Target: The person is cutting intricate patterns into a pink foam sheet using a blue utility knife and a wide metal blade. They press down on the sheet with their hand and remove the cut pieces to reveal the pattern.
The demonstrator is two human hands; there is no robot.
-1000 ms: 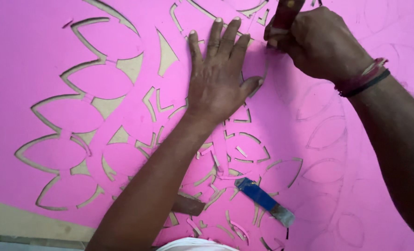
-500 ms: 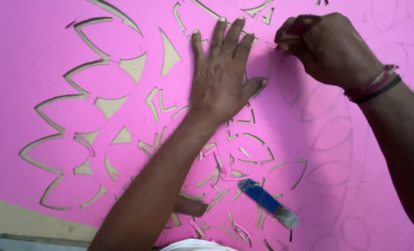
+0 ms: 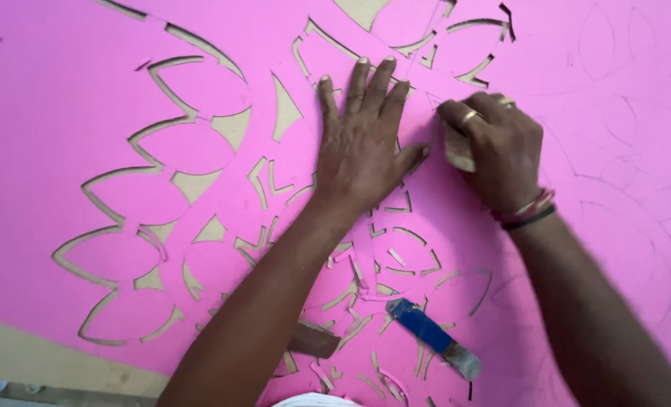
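A large pink sheet (image 3: 64,98) with a cut-out petal pattern covers the surface. My left hand (image 3: 362,143) lies flat on it, fingers spread, pressing it down near the pattern's middle. Just to its right, my right hand (image 3: 497,154) is closed around a small tan-handled cutting tool (image 3: 456,154), whose tip meets the sheet beside my left thumb. The blade itself is hidden by the fingers. A ring sits on one finger and bands circle the right wrist.
A blue-handled knife (image 3: 433,338) lies on the sheet below my arms. A brown piece (image 3: 313,341) pokes out from under my left forearm. Loose pink slivers (image 3: 365,279) lie scattered around the cuts. The tan board (image 3: 34,358) shows at lower left. Pencil outlines (image 3: 622,196) mark the right side.
My right hand has come down and left from the top edge, toward my left hand, with the tool lowered to the sheet. My left hand stays planted.
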